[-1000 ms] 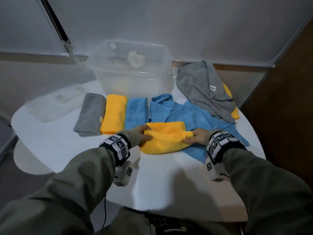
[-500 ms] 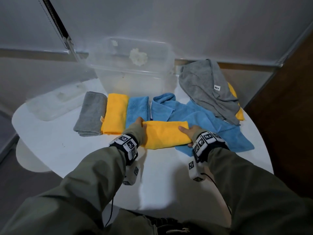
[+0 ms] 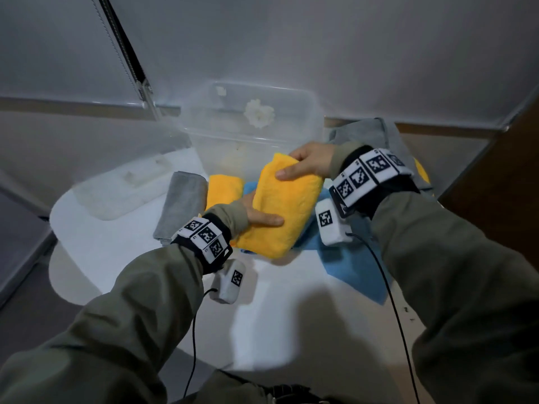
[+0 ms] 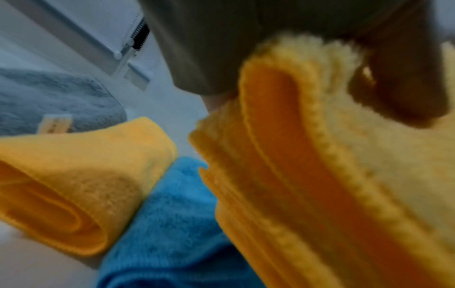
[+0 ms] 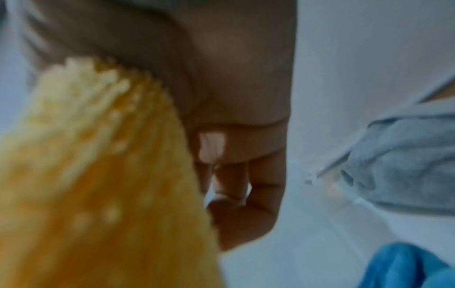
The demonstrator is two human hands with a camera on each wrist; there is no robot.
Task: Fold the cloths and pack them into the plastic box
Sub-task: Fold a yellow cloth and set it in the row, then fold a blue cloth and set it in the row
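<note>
Overhead, grey wall (image 3: 320,48) w/ blind cord, round white table (image 3: 122,243) below. Clear plastic box (image 3: 250,132) at back. Folded yellow cloth (image 3: 280,211) held above table: left hand (image 3: 259,214) grips near end, right hand (image 3: 309,164) pinches far end.

Both arms, in olive-green sleeves, are extended forward over the table, each wrist wrapped in a black band of white marker tiles with a small white camera unit hung beneath. The left hand (image 3: 256,212) is held low, its thumb laid across the near face of the folded yellow cloth (image 3: 280,211) and its fingers hidden behind. The right hand (image 3: 309,164) is raised higher, the cloth's far end pinched between thumb and curled fingers (image 5: 248,196).
</note>
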